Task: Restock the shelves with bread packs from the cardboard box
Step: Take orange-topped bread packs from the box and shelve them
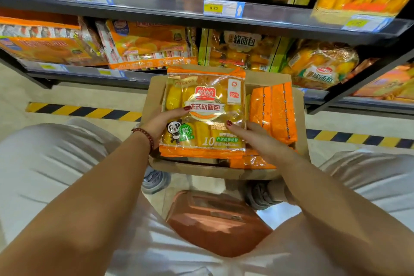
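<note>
An orange bread pack [205,105] with a clear window and yellow rolls lies flat over the open cardboard box [154,89] on the floor. My left hand [160,125] grips the pack's left edge, thumb on top. My right hand [255,136] grips its right edge, thumb on top and fingers beneath. Several more orange packs [274,110] stand on edge in the right side of the box. The low shelf [74,69] behind the box holds similar bread packs [147,45].
An upper shelf [156,9] with price tags carries more bagged bread. Yellow-black hazard tape [83,111] runs along the floor by the shelf base. A brown plastic stool [215,219] sits between my knees, with my shoes on either side of it.
</note>
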{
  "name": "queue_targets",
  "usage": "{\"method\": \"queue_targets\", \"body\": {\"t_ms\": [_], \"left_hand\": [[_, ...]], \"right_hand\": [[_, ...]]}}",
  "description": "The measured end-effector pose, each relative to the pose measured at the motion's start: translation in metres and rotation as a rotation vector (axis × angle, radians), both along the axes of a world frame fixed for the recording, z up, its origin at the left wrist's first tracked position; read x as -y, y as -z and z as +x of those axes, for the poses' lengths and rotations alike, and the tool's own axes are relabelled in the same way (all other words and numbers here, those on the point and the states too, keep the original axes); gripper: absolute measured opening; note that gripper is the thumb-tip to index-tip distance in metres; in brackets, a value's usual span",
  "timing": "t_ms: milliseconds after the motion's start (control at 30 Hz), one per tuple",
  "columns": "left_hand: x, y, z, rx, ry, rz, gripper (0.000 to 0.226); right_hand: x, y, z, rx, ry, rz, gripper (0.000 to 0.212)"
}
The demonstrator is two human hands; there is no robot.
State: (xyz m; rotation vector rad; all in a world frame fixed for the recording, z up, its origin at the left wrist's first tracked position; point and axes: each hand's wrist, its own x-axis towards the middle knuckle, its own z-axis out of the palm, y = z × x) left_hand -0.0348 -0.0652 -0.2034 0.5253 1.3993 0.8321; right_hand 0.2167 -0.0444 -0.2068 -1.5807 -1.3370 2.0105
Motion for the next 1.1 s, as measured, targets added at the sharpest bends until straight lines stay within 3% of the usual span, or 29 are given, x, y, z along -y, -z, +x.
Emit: {"method": "queue_targets", "body": {"t_ms": [100,167,367,467,567,900,1100], "left_hand": [[-0.003,0.007,-0.001,-0.027,0.035,-0.016,0.083],[-0.003,0.015,-0.005,-0.022,0.035,-0.043,0.094],[0.006,0.033,-0.011,-0.063,-0.059,-0.119,0.066],[0.004,0.034,-0.011,-0.078,-0.077,-0.119,0.060],[0.002,0.036,-0.014,-0.089,-0.066,-0.133,0.065],[0.001,0.033,-0.022,-0.104,-0.066,-0.145,0.073],[0.002,0.029,-0.035,-0.066,-0.033,-0.140,0.082]], "right_hand": [[-0.004,0.003,0.036,0.144,-0.048,0.129,0.048],[-0.003,0.014,0.063,0.294,-0.068,0.223,0.041],[0.001,0.046,0.107,0.662,-0.307,0.350,0.030],[0.000,0.055,0.103,0.746,-0.289,0.365,0.029],[0.004,0.055,0.099,0.749,-0.272,0.433,0.015],[0.003,0.040,0.097,0.535,-0.171,0.408,0.030],[-0.024,-0.019,0.097,0.413,-0.056,0.477,0.028]]}}
